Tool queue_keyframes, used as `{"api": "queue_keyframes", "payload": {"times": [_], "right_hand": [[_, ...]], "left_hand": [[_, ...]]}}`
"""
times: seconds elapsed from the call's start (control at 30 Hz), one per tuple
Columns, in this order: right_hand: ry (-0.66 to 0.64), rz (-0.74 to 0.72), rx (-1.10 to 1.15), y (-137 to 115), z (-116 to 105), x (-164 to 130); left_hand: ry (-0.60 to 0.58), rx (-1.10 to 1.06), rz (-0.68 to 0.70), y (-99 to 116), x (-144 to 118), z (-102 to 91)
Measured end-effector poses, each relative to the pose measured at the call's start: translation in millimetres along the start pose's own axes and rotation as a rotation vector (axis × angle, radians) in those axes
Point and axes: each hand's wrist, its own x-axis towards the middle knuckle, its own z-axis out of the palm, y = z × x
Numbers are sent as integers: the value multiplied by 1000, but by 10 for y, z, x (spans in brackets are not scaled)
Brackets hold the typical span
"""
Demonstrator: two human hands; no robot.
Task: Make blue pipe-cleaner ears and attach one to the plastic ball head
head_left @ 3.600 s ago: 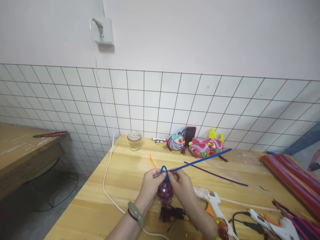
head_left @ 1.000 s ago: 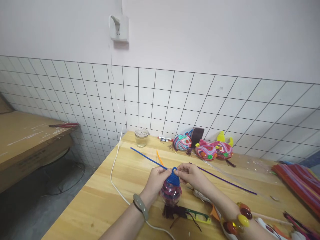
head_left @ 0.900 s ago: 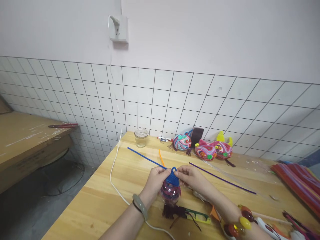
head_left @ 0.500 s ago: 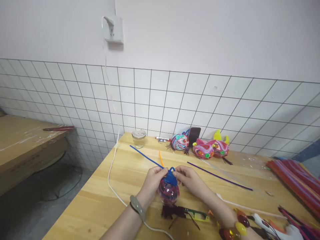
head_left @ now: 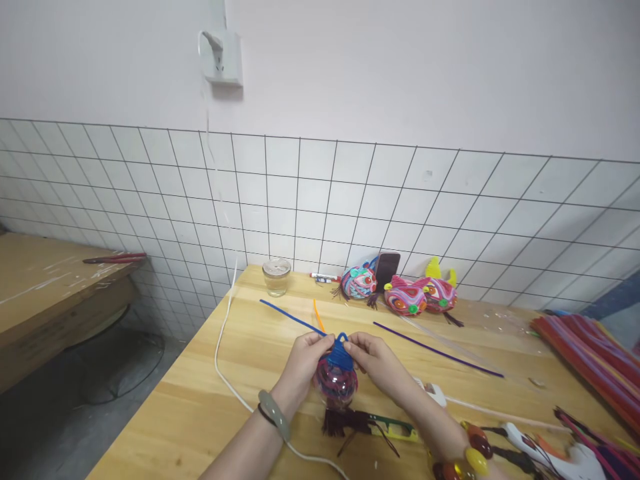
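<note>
Head view, wooden table (head_left: 210, 413), items as we find them:

- Left hand (head_left: 305, 357): our fingers closed around the left side of the round ornament (head_left: 336, 381), thumb up by its blue cap.
- Right hand (head_left: 377, 360): fingertips pinched on the blue pipe cleaner (head_left: 290, 317) where it loops over the ornament's top. The free end runs up and left across the table.
- Ornament: clear ball with red and purple coils inside, held just above the table near its front middle, a dark tassel (head_left: 345, 421) hanging below.
- Beside the hands: an orange pipe cleaner (head_left: 317, 315) and a long purple pipe cleaner (head_left: 440, 351), both lying flat.
- Back edge, by the tiled wall: glass jar (head_left: 277, 277), three finished fish ornaments (head_left: 405, 298), a dark phone (head_left: 387, 270) propped upright.
- Right edge: a heap of coloured pipe cleaners (head_left: 590, 357); glue gun (head_left: 550, 453) at the near right.
- White cable (head_left: 223, 347) trailing down from the wall socket (head_left: 220, 57).
</note>
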Motion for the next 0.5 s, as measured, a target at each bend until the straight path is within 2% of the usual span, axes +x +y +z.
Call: {"api": "queue_keyframes", "payload": {"times": [0.27,0.5], "right_hand": [[-7,-29,54,26,46,4],[23,-60,66,23,61,-24]], "left_hand": [[34,22,7,25,-17,5],[2,18,6,18,3,-2]]}}
